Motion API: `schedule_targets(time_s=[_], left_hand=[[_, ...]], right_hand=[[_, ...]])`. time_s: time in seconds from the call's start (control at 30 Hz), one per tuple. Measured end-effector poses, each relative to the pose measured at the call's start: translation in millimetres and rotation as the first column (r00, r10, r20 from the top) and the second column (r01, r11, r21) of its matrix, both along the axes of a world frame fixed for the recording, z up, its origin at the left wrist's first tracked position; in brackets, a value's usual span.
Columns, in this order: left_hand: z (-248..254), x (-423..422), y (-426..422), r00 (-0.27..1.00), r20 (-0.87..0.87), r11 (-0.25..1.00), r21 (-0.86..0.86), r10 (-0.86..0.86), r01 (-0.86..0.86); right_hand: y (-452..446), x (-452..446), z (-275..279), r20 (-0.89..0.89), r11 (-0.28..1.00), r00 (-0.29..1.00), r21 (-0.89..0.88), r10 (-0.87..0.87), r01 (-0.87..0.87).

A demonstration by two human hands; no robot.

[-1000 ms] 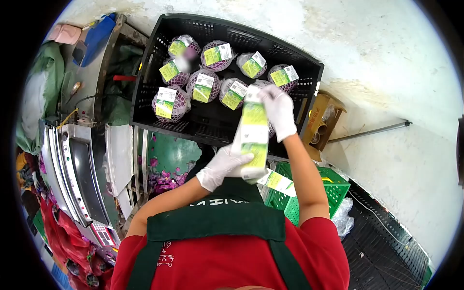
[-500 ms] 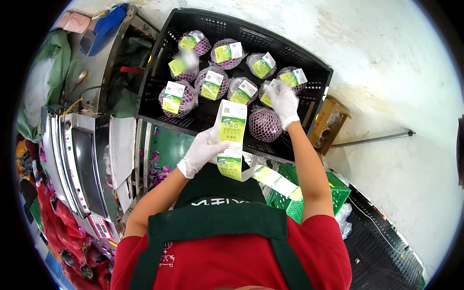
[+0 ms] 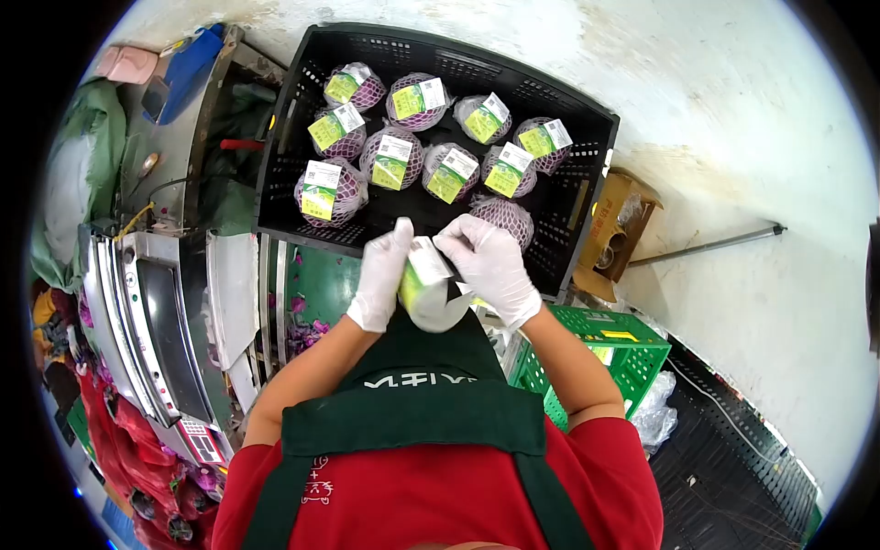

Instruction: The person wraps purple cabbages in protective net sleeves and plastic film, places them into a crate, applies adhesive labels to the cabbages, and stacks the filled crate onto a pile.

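A strip of green-and-white labels (image 3: 423, 291) hangs in a loop in front of the apron. My left hand (image 3: 381, 280), in a white glove, grips its left edge with the thumb up. The gloved right hand (image 3: 493, 268) is closed in a pinch by the strip's upper right edge; its fingertips partly hide what they hold. Just beyond them, a net-wrapped purple cabbage (image 3: 504, 218) with no label showing lies in the black crate (image 3: 367, 240). Several other netted cabbages, such as the near-left cabbage (image 3: 348, 194), carry a label on top.
A green crate (image 3: 600, 321) stands at the right below my forearm. Behind it are a brown cardboard box (image 3: 616, 229) and a metal rod (image 3: 706, 246) by the white wall. To the left stands a metal machine (image 3: 160, 312) with a keypad, near red netted bags (image 3: 119, 440).
My right hand has moved back from a cabbage at the crate's right side to the label strip. That cabbage now shows its label flat on top. My left hand has turned, tilting the strip.
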State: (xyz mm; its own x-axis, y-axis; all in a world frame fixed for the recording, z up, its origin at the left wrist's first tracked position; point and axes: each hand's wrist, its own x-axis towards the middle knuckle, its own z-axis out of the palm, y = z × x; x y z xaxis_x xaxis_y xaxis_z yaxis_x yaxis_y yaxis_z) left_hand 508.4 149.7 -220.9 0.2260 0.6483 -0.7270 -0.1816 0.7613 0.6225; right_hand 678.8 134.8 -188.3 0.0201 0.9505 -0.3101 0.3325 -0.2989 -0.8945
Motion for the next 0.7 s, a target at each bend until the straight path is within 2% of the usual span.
schedule_targets(time_s=[0.03,0.1,0.13,0.17,0.2,0.23,0.3,0.37,0.43,0.47,0.5,0.53,0.57,0.6,0.63,0.7], left_hand=[[-4.3,3.7,-9.5,0.998,0.039,0.987,0.153,-0.047,0.040],[7.1,15.9,-35.6,0.972,0.094,0.977,0.020,-0.214,0.213],[7.6,13.3,-42.3,0.946,0.066,0.944,-0.064,-0.318,0.322],[6.9,11.6,-43.9,0.945,0.066,0.943,-0.075,-0.321,0.326],[11.0,11.8,-38.1,0.966,0.007,0.964,-0.070,-0.257,0.257],[11.9,11.8,-32.3,0.980,-0.053,0.980,-0.058,-0.193,0.190],[3.1,10.9,-25.0,0.985,-0.091,0.977,0.141,-0.149,0.161],[-1.4,10.0,-20.8,0.969,-0.130,0.949,0.211,-0.212,0.235],[11.4,21.5,-20.2,0.978,-0.076,0.960,0.187,-0.197,0.208],[16.7,25.1,-21.7,0.984,-0.024,0.971,0.159,-0.179,0.181],[8.9,18.8,-31.3,0.971,0.003,0.957,0.168,-0.241,0.237],[8.7,9.6,-33.9,0.919,-0.019,0.918,0.052,-0.394,0.394],[8.2,1.0,-35.6,0.842,-0.022,0.841,-0.066,-0.539,0.537],[6.0,-3.8,-40.0,0.840,-0.001,0.830,-0.157,-0.542,0.535],[6.8,-6.6,-42.6,0.890,0.060,0.856,-0.253,-0.452,0.452],[-2.1,-8.2,-46.0,0.913,-0.032,0.896,-0.211,-0.406,0.391]], right_hand=[[1.0,10.5,-2.5,0.002,0.998,0.999,0.031,0.045,-0.045],[6.2,38.4,-7.9,0.119,1.000,0.992,0.005,0.029,-0.030],[10.4,53.9,-12.7,0.047,0.991,0.998,-0.124,-0.044,0.050],[11.3,67.2,-17.8,-0.018,0.960,0.992,-0.258,-0.122,0.113],[11.4,70.6,-12.8,-0.174,0.950,0.977,-0.307,-0.119,0.061],[8.8,66.9,-7.5,-0.178,0.948,0.976,-0.312,-0.124,0.064],[1.8,51.7,13.0,-0.293,0.761,0.956,-0.612,0.033,-0.213],[-11.6,34.6,11.2,-0.417,0.785,0.907,-0.545,0.052,-0.295],[-17.1,37.5,-11.2,-0.384,0.853,0.914,-0.428,0.129,-0.300],[-15.6,47.5,-15.0,-0.273,0.892,0.951,-0.378,0.146,-0.246],[-10.6,61.2,-14.9,-0.158,0.927,0.976,-0.321,0.150,-0.195],[-7.6,78.4,-26.0,0.026,0.966,0.989,-0.220,0.143,-0.134],[-0.9,97.6,-36.3,0.235,0.964,0.956,-0.237,0.175,-0.118],[0.9,116.6,-56.1,0.256,0.964,0.951,-0.242,0.175,-0.112],[4.0,129.8,-75.7,0.219,0.950,0.959,-0.293,0.181,-0.113],[6.8,128.0,-95.0,0.470,0.922,0.828,-0.363,0.306,-0.134]])
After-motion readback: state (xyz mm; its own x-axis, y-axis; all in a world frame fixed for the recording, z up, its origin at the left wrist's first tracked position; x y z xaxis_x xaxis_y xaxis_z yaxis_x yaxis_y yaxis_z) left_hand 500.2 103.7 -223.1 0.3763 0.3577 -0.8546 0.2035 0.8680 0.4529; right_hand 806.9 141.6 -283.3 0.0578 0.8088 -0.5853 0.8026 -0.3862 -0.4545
